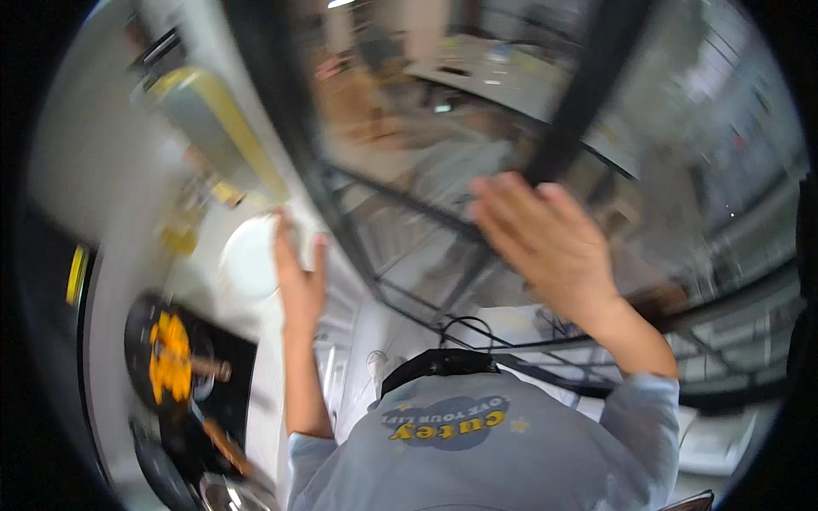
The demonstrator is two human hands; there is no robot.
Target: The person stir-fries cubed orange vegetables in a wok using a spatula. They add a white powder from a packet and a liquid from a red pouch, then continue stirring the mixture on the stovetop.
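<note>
On the left, my left hand (300, 287) is at the right edge of a round white plate (251, 259) on the light countertop (268, 358). Its thumb stands apart from the fingers, and it does not appear to grip the plate. My right hand (543, 246) is spread flat in front of a glass door with a black frame (575, 96). Blur hides whether the palm touches the frame or glass. No object shows in this hand.
A black pan (144, 332) with orange food (169, 358) and a wooden-handled utensil (227, 447) is on the black cooktop (233, 377). A glass lid (233, 495) lies nearer me. A yellow and grey object (217, 128) stands farther along the counter. A black wire rack (716, 358) is at right.
</note>
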